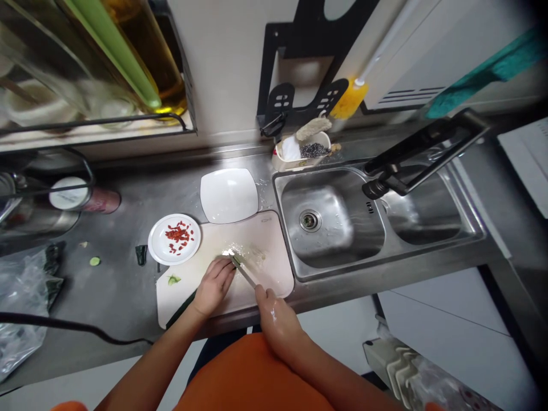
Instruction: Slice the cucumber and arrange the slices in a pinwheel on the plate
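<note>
The left hand (215, 282) holds a cucumber (182, 310) down on the board (274, 245) beneath it; the right hand (276, 317) grips a knife (245, 273). Cutting seems early: a long uncut length lies under the left forearm (any fresh slices are hard to make out).

Holding both bare forearms (156, 355) angled inward — resting the left hand (213, 286) palm down with fingers (221, 270) close together, gripping with the right hand (277, 319), fingers curled — showing a wet gleam on its back
</note>
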The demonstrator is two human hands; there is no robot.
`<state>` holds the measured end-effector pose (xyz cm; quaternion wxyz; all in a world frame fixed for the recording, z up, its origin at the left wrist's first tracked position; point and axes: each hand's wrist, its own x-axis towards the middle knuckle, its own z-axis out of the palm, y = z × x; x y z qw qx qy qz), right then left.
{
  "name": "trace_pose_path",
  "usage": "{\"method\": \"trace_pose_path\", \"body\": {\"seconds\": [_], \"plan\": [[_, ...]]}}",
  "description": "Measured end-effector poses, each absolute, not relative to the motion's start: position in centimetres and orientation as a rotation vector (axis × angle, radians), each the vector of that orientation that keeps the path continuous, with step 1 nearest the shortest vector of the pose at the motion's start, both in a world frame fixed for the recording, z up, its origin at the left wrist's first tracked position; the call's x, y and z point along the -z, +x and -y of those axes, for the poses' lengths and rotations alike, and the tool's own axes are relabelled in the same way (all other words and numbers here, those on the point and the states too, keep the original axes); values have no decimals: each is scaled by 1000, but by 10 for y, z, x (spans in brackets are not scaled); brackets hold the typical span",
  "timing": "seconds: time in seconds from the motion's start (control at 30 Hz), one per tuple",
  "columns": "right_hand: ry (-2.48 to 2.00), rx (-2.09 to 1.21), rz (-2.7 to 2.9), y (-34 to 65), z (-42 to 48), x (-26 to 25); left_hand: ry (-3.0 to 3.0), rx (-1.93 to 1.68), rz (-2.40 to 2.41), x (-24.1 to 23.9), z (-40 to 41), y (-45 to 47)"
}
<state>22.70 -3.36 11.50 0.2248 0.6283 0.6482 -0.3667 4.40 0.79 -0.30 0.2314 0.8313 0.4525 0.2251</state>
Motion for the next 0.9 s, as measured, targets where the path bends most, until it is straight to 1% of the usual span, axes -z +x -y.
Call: {"method": "trace_pose_path", "body": {"seconds": [0.43,0.9], "plan": [[1784,1032,-1829,228,35,-111,2285,-629,-1238,3,-8,44],[1811,865,-2024,222,41,-75,2268,-634,-1229,1,-9,45]]}}
